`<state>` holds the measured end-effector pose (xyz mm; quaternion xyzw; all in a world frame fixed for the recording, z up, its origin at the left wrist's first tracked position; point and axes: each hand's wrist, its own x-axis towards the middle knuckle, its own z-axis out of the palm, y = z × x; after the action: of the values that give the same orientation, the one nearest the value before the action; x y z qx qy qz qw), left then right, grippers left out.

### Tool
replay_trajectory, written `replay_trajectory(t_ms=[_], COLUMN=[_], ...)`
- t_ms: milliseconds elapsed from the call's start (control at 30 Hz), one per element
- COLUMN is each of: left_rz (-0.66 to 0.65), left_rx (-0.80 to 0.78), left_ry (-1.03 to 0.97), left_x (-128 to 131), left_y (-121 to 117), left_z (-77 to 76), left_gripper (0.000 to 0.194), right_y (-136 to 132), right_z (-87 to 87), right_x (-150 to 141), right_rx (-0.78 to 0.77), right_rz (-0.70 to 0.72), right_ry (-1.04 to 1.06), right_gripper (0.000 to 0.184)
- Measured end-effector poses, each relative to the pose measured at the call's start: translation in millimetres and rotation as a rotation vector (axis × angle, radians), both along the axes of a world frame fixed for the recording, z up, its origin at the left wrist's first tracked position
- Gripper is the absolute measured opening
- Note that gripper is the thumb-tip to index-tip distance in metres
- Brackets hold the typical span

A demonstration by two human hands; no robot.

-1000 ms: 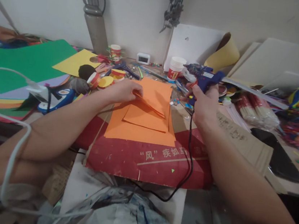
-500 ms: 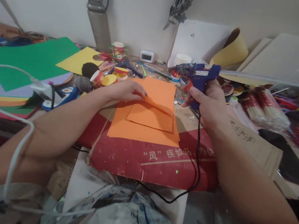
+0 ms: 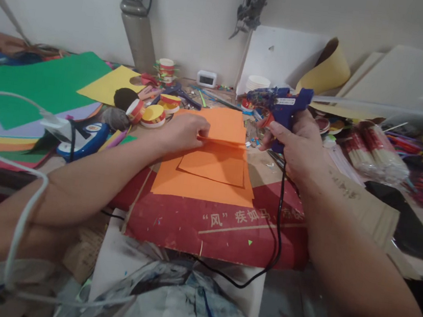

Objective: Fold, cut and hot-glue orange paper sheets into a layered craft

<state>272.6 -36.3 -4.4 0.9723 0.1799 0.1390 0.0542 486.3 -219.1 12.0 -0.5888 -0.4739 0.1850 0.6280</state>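
Orange paper sheets (image 3: 210, 171) lie stacked on a red-printed cardboard (image 3: 218, 231) in front of me. My left hand (image 3: 184, 130) pinches the left edge of the upper orange sheet (image 3: 225, 126) and lifts it off the stack. My right hand (image 3: 294, 145) is closed round the grip of a blue glue gun (image 3: 281, 105), held just right of the sheets with its nozzle pointing left, above the table. A black cord (image 3: 276, 228) runs from the gun down toward me.
Green paper (image 3: 39, 81) and yellow paper (image 3: 108, 86) lie at the left, with tape rolls (image 3: 153, 115) nearby. A metal bottle (image 3: 136, 31), a white cup (image 3: 257, 84), white boards (image 3: 398, 78), bagged sticks (image 3: 373, 158) and a white cable (image 3: 26, 192) crowd the table.
My left hand has gone from resting flat on the upper orange sheet to pinching and raising its edge. The glue gun has come slightly closer to the sheets.
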Motion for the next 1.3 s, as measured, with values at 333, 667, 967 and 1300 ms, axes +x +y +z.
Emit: replay_trajectory(t_ms=[333,667,967,1300], left_rz=[-0.224,-0.238,-0.038,-0.137], left_rx=[-0.356,-0.429,-0.297,-0.164], left_ry=[0.141,0.159,0.022,0.121], left_x=[-3,-7,-3,4], left_y=[21,28,18,-12], left_z=[8.9,12.3,12.0,4.1], left_gripper=[0.025,0.029,0.034,0.025], right_y=[-6,-27,-28,17], right_z=[7.9,27.8,22.7,-32.0], right_x=[1,6,14,10], right_rx=[-0.046,-0.142,-0.157,-0.05], right_rz=[0.072,0.198,0.246,0.02], right_ry=[0.013,-0.013,-0.15,-0.099], right_gripper=[0.037,0.037,0.038,0.034])
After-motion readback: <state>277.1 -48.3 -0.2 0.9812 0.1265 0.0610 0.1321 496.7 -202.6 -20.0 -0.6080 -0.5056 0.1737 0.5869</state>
